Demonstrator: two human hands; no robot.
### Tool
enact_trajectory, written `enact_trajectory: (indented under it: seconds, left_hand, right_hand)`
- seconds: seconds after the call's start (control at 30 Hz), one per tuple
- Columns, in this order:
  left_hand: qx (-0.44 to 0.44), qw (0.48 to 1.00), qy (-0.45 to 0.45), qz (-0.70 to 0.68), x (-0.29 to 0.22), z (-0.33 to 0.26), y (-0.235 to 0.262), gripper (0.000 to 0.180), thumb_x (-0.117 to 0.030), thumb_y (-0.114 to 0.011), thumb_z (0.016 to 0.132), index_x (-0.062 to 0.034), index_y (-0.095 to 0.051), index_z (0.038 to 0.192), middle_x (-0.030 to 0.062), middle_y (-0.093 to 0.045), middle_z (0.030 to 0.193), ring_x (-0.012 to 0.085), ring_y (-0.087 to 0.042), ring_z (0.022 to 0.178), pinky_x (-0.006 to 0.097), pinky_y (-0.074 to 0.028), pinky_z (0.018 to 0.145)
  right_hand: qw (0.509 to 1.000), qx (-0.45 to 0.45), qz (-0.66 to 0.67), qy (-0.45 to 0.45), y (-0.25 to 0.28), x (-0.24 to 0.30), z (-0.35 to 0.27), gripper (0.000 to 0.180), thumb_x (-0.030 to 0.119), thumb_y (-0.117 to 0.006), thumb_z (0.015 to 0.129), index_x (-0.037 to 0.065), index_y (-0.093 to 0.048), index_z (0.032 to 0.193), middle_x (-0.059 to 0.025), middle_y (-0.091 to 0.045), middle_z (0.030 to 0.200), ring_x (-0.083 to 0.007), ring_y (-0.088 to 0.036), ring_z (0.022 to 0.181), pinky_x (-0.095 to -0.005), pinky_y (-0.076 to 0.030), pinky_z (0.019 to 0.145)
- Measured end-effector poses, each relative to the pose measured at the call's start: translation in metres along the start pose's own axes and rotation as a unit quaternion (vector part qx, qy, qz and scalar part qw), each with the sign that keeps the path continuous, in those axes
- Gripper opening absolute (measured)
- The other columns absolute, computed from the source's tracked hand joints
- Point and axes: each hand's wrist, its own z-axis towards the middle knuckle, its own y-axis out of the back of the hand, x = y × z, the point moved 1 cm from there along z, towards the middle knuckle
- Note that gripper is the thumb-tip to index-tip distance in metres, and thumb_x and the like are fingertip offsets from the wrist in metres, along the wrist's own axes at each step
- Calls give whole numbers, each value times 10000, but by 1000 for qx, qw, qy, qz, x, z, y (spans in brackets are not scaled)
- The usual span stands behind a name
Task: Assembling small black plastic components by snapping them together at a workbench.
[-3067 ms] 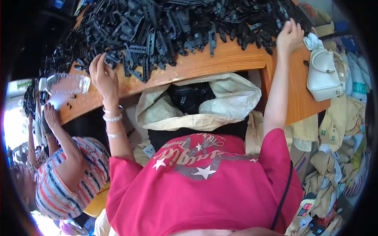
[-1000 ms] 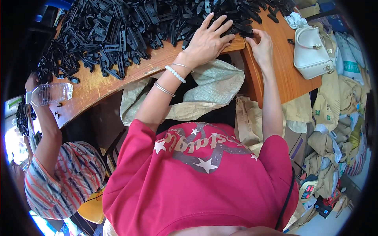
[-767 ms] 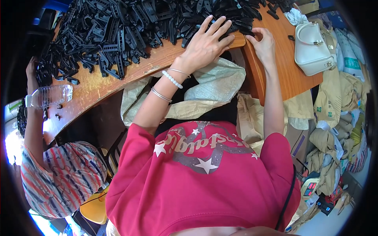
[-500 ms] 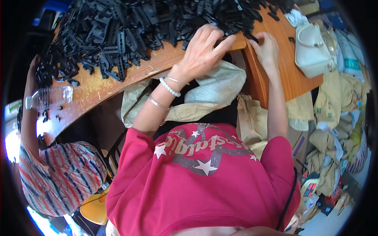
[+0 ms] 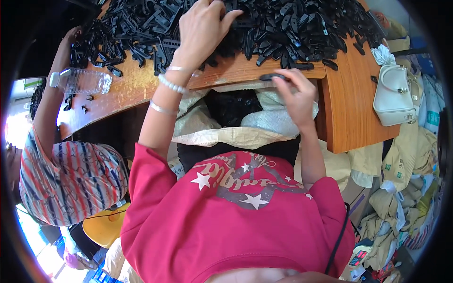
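Note:
A big heap of black plastic parts (image 5: 141, 28) covers the far side of the table, with slotted strips toward the left and shorter, rounded pieces (image 5: 288, 28) toward the right. My left hand (image 5: 200, 30) reaches into the middle of this heap, thumb stretched away from the fingers; its fingertips are partly cut off by the upper edge. Close to the table's front edge, my right hand (image 5: 298, 94) pinches one black plastic piece (image 5: 271, 76) between thumb and fingers, slightly blurred. Below it, an open woven sack (image 5: 236, 136) on my lap holds dark contents (image 5: 233, 106).
The wooden table (image 5: 351, 113) has a raised seam at right, where a white handbag (image 5: 394, 96) stands. A clear plastic bottle (image 5: 82, 81) lies at left, by a co-worker's arm (image 5: 53, 85). Sacks and cloth (image 5: 401, 188) pile up on the right.
My left hand has moved left and farther into the heap. My right hand has come left from the table's right part to above the sack, with a black piece. The view has shifted.

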Motion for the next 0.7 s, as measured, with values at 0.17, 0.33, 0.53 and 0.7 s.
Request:
enact_trajectory:
  seconds: [0.17, 0.33, 0.53, 0.7]
  left_hand:
    - [26, 994, 45, 92, 2, 7, -23, 263, -235, -722, 731, -36, -555, 686, 134, -558, 733, 306, -585, 687, 410, -465, 597]
    - [-65, 943, 218, -242, -10, -6, -4, 291, -221, -723, 755, -4, -549, 673, 131, -536, 650, 315, -543, 580, 409, -439, 554]
    - [33, 739, 333, -585, -27, -78, 20, 306, -9, -684, 799, 43, -497, 1036, 109, -636, 815, 146, -638, 624, 228, -531, 545]
    - [106, 659, 395, -631, -44, -94, 13, 264, -126, -607, 899, 82, -598, 1063, 105, -682, 929, 145, -654, 877, 237, -512, 807]
  right_hand:
    - [998, 18, 2, 52, -39, -2, 3, 154, 82, -741, 741, 0, -655, 838, -77, -587, 698, -179, -517, 560, -281, -415, 519]
    - [998, -6, 54, 29, -40, -15, -2, 176, 90, -748, 751, -16, -664, 864, -59, -625, 709, -115, -553, 570, -225, -419, 500]
    - [942, 20, 297, -154, -16, 3, -12, 138, 7, -659, 821, -44, -663, 950, -73, -661, 800, -77, -573, 599, -188, -458, 539]
    - [963, 51, 233, -128, -18, 26, -8, 155, 10, -677, 807, -27, -663, 957, -67, -667, 854, -89, -601, 641, -191, -477, 563]
